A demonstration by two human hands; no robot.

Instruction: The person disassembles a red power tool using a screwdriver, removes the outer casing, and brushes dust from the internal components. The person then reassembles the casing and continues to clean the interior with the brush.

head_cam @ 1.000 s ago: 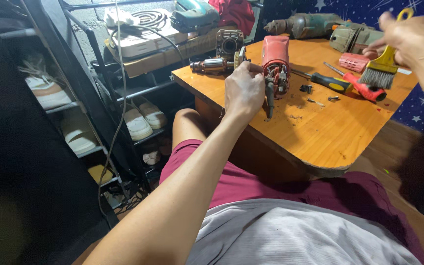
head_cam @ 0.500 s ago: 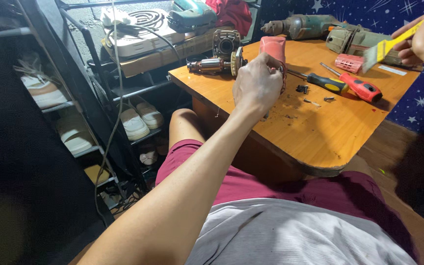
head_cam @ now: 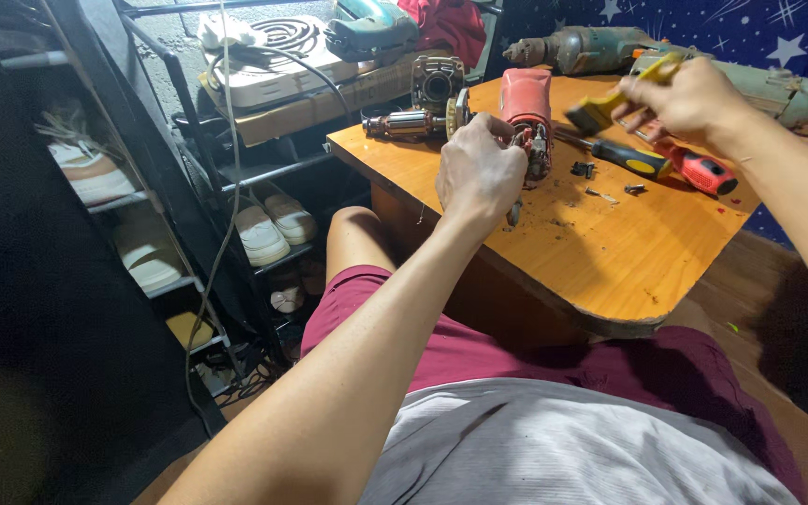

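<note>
The right hand (head_cam: pixel 689 98) has come in from the edge and now brings the yellow brush (head_cam: pixel 610 105) close to the red tool body (head_cam: pixel 527 117). On the left, the left hand (head_cam: pixel 479 173) has its grip tight around that red body, standing on the orange tabletop (head_cam: pixel 610 252). The right grip pinches the brush, just above a screwdriver (head_cam: pixel 624 157).

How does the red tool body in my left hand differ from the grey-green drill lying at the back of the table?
The red tool body is held upright by the left hand; the grey-green drill lies flat, untouched. The red tool body is opened, with inner parts showing at its lower end, while the drill looks whole, chuck in place. The red one stands near the middle of the wooden table; the drill lies at the far edge. Both are worn power tools.
</note>
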